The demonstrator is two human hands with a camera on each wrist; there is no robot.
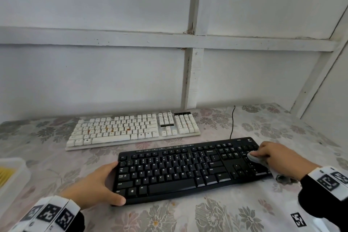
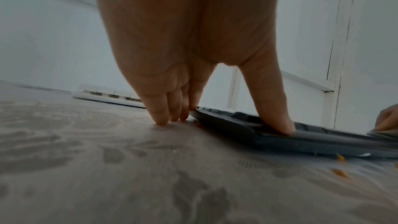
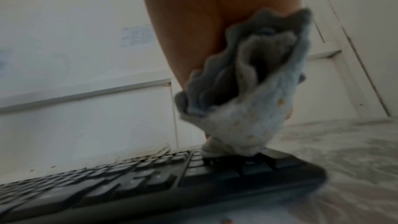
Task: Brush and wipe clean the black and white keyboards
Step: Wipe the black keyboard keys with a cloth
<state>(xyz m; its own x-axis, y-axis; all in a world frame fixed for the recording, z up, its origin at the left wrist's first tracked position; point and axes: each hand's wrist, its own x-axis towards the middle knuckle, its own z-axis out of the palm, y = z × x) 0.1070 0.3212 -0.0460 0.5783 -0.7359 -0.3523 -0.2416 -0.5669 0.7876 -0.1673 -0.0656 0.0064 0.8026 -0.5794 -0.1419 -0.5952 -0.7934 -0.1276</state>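
Right grip [image 1: 276, 158] bunching one cloth [image 1: 256, 158] on black keyboard [image 1: 178, 171], left grip [image 1: 96, 184] spread bracing it; two keyboards.

Soft, even daylight fills the head view, which is sharp at the centre and bowed toward the edges, with faint shadows. Both wrist views are dimmer and hazy; the cloth [image 3: 247, 101] is smeared by motion blur, and the desk [image 2: 107, 176] is out of focus.
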